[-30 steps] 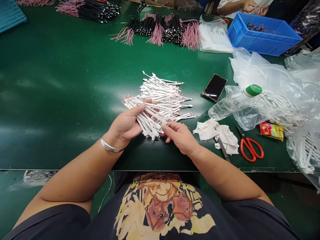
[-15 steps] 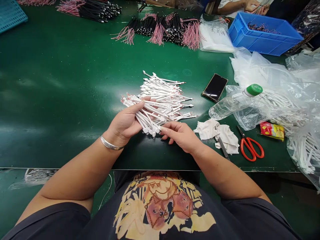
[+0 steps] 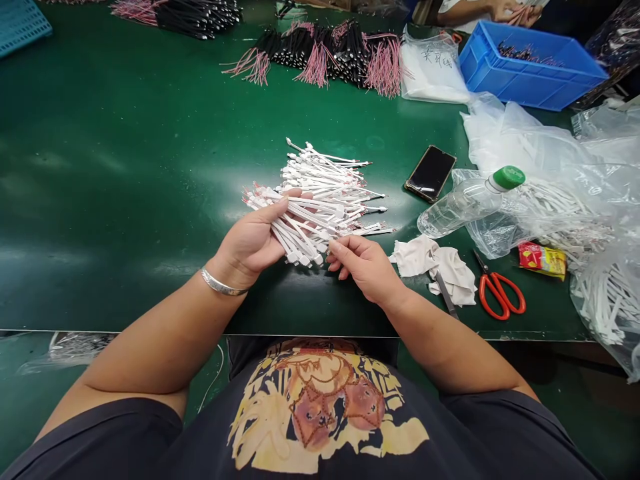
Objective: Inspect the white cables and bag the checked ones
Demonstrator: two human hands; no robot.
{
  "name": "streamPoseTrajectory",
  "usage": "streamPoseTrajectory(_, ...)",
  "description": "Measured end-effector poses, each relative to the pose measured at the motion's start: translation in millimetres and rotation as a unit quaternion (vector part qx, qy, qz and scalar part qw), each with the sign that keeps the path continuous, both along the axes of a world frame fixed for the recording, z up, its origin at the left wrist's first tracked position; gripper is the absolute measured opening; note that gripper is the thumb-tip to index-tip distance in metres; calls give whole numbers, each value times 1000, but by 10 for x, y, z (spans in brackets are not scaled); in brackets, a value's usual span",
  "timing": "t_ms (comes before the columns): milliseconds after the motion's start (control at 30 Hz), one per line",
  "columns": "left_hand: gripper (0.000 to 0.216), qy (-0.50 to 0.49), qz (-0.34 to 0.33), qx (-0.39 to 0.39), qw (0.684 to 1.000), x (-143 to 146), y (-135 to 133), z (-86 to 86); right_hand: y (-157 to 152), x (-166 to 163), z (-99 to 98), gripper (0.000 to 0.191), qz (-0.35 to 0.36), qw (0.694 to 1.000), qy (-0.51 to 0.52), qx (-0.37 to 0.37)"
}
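1. Our left hand (image 3: 250,243) is clamped on a bunch of white cables (image 3: 305,230), with their red-marked ends fanning out past our fingers.
2. Our right hand (image 3: 367,267) is curled just beside the bunch's connector ends. We cannot tell whether it grips any cable. Our hands are apart, and a silver bangle (image 3: 220,283) circles our left wrist.
3. The bunch overlaps a larger pile of white cables (image 3: 330,175), which lies mid-counter on the green counter (image 3: 125,167).
4. To the right lie a crumpled white cloth (image 3: 435,263), a slim metal tool (image 3: 446,293), red-handled scissors (image 3: 500,293), a phone (image 3: 430,173), a plastic bottle (image 3: 463,208) with a green cap, and clear plastic bags (image 3: 605,293) of white cables.
5. Farther off are black-and-pink wire bundles (image 3: 340,57), a blue plastic crate (image 3: 520,73), and a co-worker's hands (image 3: 515,10).
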State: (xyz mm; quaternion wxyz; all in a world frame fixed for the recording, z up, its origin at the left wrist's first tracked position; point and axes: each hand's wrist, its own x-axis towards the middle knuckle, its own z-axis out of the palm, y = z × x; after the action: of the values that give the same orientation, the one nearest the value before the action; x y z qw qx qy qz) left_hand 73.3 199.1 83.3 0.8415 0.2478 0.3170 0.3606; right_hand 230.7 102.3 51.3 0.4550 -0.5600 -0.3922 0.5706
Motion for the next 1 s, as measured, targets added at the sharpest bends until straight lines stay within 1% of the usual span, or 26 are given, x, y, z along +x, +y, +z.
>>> streamPoseTrajectory(100,25,-17,0,-1,1000,-3,8,-14,-9,-42,-11,35,60,997,27,-38)
streamPoseTrajectory(167,24,-24,0,1,1000,-18,1,-18,-26,-85,-16,41,86,995,34,-44)
streamPoseTrajectory(233,24,-24,-6,-3,1000,-41,-8,-21,-36,-127,-29,35,90,995,28,-33)
streamPoseTrajectory(300,23,-26,-15,-7,1000,-65,-3,-30,-23,-157,-50,29,85,996,13,-25)
streamPoseTrajectory(400,23,-34,-15,3,999,-87,20,-44,15,-168,-72,29,73,997,-1,-5)
streamPoseTrajectory(533,23,-35,-15,7,999,-100,13,-49,24,-151,-50,31,51,999,-6,7)
streamPoseTrajectory(700,22,-46,-17,4,999,-111,12,-69,23,-127,-15,34,28,1000,5,2)
streamPoseTrajectory(867,19,-45,-5,5,999,-109,28,-78,40,-101,-17,35,-6,1000,4,-13)
streamPoseTrajectory(1000,19,-54,-7,3,999,-102,19,-79,36,-92,-15,36,3,1000,7,-13)
